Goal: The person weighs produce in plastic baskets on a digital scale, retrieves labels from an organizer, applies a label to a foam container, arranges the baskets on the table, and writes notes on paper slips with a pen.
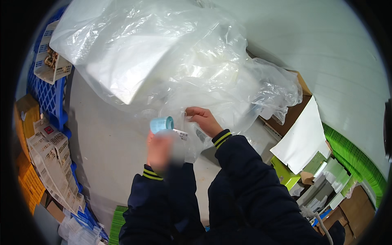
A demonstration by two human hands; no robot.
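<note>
My left hand (157,151) holds a small light-blue roll (160,124) upright in front of me; a blurred patch hides part of its fingers. Beside the roll is a small white label (181,134) bearing writing. My right hand (205,121) is just right of it, thumb and fingertips pinching the edge of a clear plastic bag (193,144). Large crumpled sheets of clear plastic (199,61) spread beyond both hands, with flat white material (131,67) showing beneath or inside them.
At left, a white crate (46,72) with brown contents stands on a blue plastic pallet (46,95); more white crates (50,159) lie nearer. On the right are an open cardboard box (294,116), a white sheet (301,137), a lime-green bin (283,173) and stacked green crates (352,156).
</note>
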